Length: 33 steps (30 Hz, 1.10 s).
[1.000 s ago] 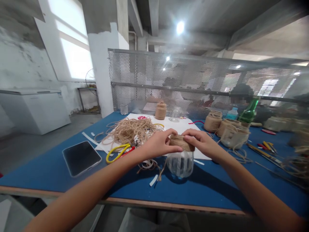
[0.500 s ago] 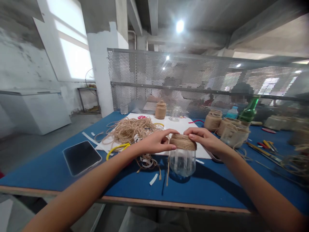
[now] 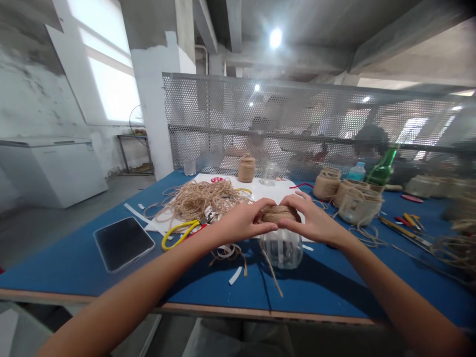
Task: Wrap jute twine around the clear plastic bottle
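Two hands on one glass jar, head view only.

Left hand (image 3: 240, 223): closed, gripping the twine band (image 3: 278, 214) wrapped around the upper part of the jar (image 3: 280, 253); fingers curl over the band from the left. Right hand (image 3: 312, 220): closed on the same band from the right. Fingertips of the two hands nearly meet at the band's near side.

Jar: upright, between the hands, near the middle of the blue table (image 3: 74, 258), at the near edge of the white sheet (image 3: 219, 191). Lower glass bare. Cannot tell whether its base touches the table. A twine end (image 3: 271, 272) hangs from the band down past the glass.

Left of the hands: twine pile (image 3: 197, 201) on the sheet, yellow-handled pliers (image 3: 178, 233) at the sheet's near left corner, tablet (image 3: 122, 243) near the table's left edge.

Far edge: wrapped jar (image 3: 246, 168), bare jar (image 3: 270, 173).

Right of the hands: two wrapped jars (image 3: 326, 186) (image 3: 360, 206), green bottle (image 3: 381, 166), tools (image 3: 399, 230) toward the right edge.

Beyond the table: perforated metal screen (image 3: 260, 99), with people seated behind it, blurred.
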{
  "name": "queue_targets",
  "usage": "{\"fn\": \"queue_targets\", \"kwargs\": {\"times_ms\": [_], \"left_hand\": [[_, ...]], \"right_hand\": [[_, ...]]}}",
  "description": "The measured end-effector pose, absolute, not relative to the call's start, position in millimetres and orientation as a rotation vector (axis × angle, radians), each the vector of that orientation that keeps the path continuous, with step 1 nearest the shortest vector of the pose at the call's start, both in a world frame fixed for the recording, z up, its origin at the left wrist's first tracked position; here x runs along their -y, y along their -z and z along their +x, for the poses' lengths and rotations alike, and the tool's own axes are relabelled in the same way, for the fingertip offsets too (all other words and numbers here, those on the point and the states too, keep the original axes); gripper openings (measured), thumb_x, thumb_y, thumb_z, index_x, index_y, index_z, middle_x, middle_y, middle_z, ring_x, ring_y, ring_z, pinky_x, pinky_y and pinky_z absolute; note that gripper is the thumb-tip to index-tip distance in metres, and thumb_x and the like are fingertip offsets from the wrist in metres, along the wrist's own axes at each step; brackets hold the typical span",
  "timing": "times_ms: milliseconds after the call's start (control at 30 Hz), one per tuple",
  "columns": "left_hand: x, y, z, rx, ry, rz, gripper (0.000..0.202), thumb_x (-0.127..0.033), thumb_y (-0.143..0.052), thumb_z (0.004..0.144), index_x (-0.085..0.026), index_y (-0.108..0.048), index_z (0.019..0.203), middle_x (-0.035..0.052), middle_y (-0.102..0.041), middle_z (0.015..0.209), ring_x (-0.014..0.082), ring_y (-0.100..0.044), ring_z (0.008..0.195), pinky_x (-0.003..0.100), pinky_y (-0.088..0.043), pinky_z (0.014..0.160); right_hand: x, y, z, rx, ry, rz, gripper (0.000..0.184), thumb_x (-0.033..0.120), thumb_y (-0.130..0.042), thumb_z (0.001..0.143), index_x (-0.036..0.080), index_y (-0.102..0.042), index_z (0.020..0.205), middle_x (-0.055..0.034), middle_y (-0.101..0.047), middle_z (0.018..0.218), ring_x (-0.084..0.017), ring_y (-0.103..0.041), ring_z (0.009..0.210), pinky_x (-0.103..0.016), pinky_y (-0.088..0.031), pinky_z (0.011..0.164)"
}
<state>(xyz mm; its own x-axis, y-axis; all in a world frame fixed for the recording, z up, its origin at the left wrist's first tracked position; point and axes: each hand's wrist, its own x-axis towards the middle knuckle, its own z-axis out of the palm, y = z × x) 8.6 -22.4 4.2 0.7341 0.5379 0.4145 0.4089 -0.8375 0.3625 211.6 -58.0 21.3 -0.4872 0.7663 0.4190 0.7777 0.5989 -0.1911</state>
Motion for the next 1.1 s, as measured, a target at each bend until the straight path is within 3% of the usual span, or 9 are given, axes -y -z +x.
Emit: {"fn": "queue_targets", "kwargs": {"times_ms": [100,200,300,400,500,633,733,833,1100], "left_hand": [[24,-7,6,-0.719,-0.957,2.820,0.043,-0.040,-0.049,0.083,-0.020,-0.041,0.120,0.0014,-0.059,0.081,0.0151,-0.054,0.072,0.025,-0.040,0.065],[27,-10,1,-0.674,-1.210,2.991,0.025,-0.032,-0.043,0.085,-0.017,-0.050,0.103,0.0071,-0.059,0.095,0.0189,-0.053,0.089,0.031,-0.040,0.079],[31,-9,-2,-0.599,-1.021,3.172,0.015,-0.025,-0.041,0.082,-0.019,-0.052,0.090,0.0017,-0.060,0.072,0.0158,-0.055,0.070,0.027,-0.040,0.065],[34,-1,-1,-0.460,-0.658,3.266,0.020,-0.027,-0.046,0.075,-0.022,-0.050,0.094,-0.0042,-0.056,0.056,0.0138,-0.052,0.053,0.024,-0.035,0.050],[36,7,3,-0.372,-0.553,3.322,0.025,-0.034,-0.049,0.074,-0.022,-0.048,0.095,-0.0034,-0.059,0.059,0.0142,-0.053,0.053,0.025,-0.034,0.047],[36,15,9,-0.196,-0.581,3.445,0.025,-0.044,-0.041,0.082,-0.021,-0.047,0.087,-0.0007,-0.061,0.063,0.0138,-0.053,0.053,0.025,-0.032,0.046],[37,21,12,-0.119,-0.667,3.535,0.018,-0.033,-0.036,0.086,-0.021,-0.047,0.078,-0.0018,-0.058,0.059,0.0132,-0.052,0.051,0.026,-0.029,0.045],[31,23,10,-0.137,-0.734,3.514,0.011,-0.025,-0.040,0.080,-0.020,-0.046,0.073,-0.0016,-0.057,0.057,0.0130,-0.052,0.050,0.026,-0.029,0.045],[-23,5,-23,-0.804,-0.833,3.525,0.013,-0.026,-0.041,0.074,-0.018,-0.050,0.067,0.0021,-0.057,0.053,0.0151,-0.051,0.047,0.025,-0.030,0.046]], "right_hand": [[56,-24,214,2.375,-0.040,-1.254,0.023,0.041,-0.051,0.079,0.018,-0.050,0.079,-0.0001,-0.048,0.070,-0.017,-0.046,0.071,-0.036,-0.036,0.077],[50,-23,219,2.362,-0.081,-1.239,0.024,0.042,-0.053,0.078,0.018,-0.048,0.074,-0.0005,-0.047,0.069,-0.015,-0.042,0.068,-0.028,-0.035,0.063],[44,-20,224,2.356,-0.145,-1.222,0.026,0.042,-0.054,0.077,0.018,-0.047,0.071,0.0004,-0.046,0.068,-0.013,-0.040,0.064,-0.025,-0.030,0.057],[41,-19,228,2.342,-0.239,-1.250,0.025,0.040,-0.054,0.078,0.017,-0.046,0.071,0.0019,-0.045,0.066,-0.012,-0.038,0.061,-0.024,-0.028,0.054],[40,-18,229,2.335,-0.293,-1.265,0.026,0.041,-0.053,0.078,0.018,-0.045,0.071,0.0027,-0.043,0.066,-0.011,-0.038,0.061,-0.024,-0.028,0.054],[38,-18,230,2.340,-0.300,-1.271,0.028,0.044,-0.051,0.079,0.018,-0.044,0.072,0.0029,-0.042,0.067,-0.012,-0.038,0.061,-0.024,-0.028,0.055],[37,-18,231,2.331,-0.307,-1.271,0.029,0.045,-0.051,0.080,0.018,-0.044,0.072,0.0027,-0.042,0.067,-0.012,-0.038,0.061,-0.024,-0.028,0.054],[37,-18,230,2.324,-0.322,-1.260,0.030,0.045,-0.051,0.079,0.018,-0.044,0.071,0.0026,-0.041,0.066,-0.011,-0.037,0.061,-0.024,-0.028,0.054],[37,-18,231,2.321,-0.334,-1.278,0.030,0.046,-0.051,0.078,0.018,-0.044,0.073,0.0013,-0.046,0.069,-0.012,-0.040,0.063,-0.025,-0.029,0.055]]}}
